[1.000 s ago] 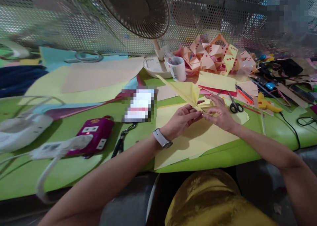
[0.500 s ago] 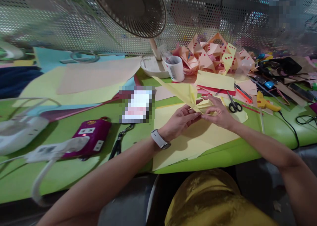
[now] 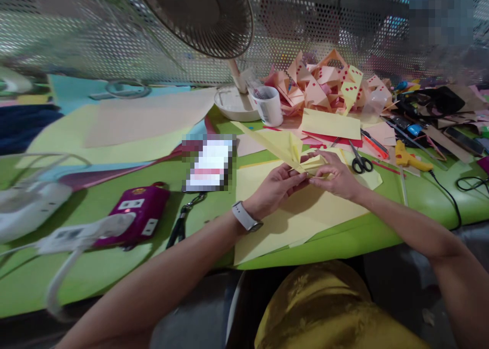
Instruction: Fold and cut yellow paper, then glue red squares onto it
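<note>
Both my hands meet over a folded yellow paper piece [image 3: 283,144] above the green table [image 3: 114,267]. My left hand [image 3: 275,187], with a white watch on the wrist, pinches the paper's lower fold from the left. My right hand [image 3: 336,178] presses and pinches the same piece from the right, fingers closed on its small flaps. A long pointed wing of the paper sticks up and to the left. Flat pale yellow sheets [image 3: 301,216] lie under my hands.
A standing fan [image 3: 198,12] and a white cup [image 3: 269,106] are behind. A heap of folded orange and yellow paper shapes [image 3: 324,84] lies at the back right, with scissors [image 3: 359,160] and a yellow glue gun [image 3: 410,160] nearby. A magenta power strip [image 3: 139,214] and white plugs lie left.
My hands stay on the yellow paper with small finger shifts; the right fingers have closed in tighter on the fold. The view has drifted slightly.
</note>
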A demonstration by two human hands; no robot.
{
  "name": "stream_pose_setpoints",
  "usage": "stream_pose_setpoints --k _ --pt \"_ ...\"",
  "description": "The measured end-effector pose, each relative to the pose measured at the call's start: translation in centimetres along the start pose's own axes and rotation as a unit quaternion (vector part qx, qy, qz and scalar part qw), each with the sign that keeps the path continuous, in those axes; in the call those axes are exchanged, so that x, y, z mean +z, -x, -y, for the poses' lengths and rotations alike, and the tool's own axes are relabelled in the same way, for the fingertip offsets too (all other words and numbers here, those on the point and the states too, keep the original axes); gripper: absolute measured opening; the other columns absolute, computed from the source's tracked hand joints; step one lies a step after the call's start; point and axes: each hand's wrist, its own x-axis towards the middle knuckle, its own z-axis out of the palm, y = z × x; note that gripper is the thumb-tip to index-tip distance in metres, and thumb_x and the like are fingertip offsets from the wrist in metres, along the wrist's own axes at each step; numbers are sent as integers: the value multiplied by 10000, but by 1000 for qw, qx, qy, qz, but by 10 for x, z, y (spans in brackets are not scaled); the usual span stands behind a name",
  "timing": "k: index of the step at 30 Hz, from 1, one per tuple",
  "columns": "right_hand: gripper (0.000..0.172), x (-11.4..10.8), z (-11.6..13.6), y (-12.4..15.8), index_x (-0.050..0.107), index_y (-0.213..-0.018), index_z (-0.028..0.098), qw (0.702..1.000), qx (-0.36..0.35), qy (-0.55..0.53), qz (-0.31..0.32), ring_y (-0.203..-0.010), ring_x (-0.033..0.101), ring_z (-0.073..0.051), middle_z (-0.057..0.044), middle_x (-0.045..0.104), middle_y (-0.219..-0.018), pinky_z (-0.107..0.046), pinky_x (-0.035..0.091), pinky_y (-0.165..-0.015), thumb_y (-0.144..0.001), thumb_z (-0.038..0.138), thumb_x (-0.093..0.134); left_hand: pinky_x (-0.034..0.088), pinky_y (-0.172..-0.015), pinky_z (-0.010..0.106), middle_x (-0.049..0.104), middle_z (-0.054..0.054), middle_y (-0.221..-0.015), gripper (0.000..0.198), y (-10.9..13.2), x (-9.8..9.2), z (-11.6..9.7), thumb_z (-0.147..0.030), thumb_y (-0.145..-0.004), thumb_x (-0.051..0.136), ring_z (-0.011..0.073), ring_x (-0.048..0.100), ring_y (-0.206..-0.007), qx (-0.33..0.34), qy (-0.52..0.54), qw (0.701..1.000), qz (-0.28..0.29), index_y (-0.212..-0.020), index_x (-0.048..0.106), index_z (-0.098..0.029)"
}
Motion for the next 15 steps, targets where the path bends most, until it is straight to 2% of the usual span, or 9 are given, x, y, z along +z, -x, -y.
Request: stream_pose_setpoints --k 9,12,15 --pt "167 -1 3 1 697 -625 203 1000 16 -16 12 -1365 443 -274 -72 545 -1397 -508 316 -1171 -770 236 774 553 -908 300 747 20 -813 377 1 -3 2 -239 -756 830 143 708 -813 -4 -32 999 -6 -1107 724 -154" --pt "165 -1 4 1 699 -631 202 999 24 -16 20 -1374 435 -271 -69 538 -1404 -503 305 -1177 -773 246 772 554 -915 315 751 34 -826 332 2 -2 2 -255 -754 831 154 711 -818 -5 -44 999 -4 -1049 732 -139" --pt "167 -2 4 1 701 -642 200 999 25 -10 26 -1374 435 -267 -71 542 -1395 -501 313 -1174 -779 262 772 569 -868 280 749 39 -786 263 2 0 1 -267 -736 845 141 705 -770 -2 -44 999 2 -932 741 -125"
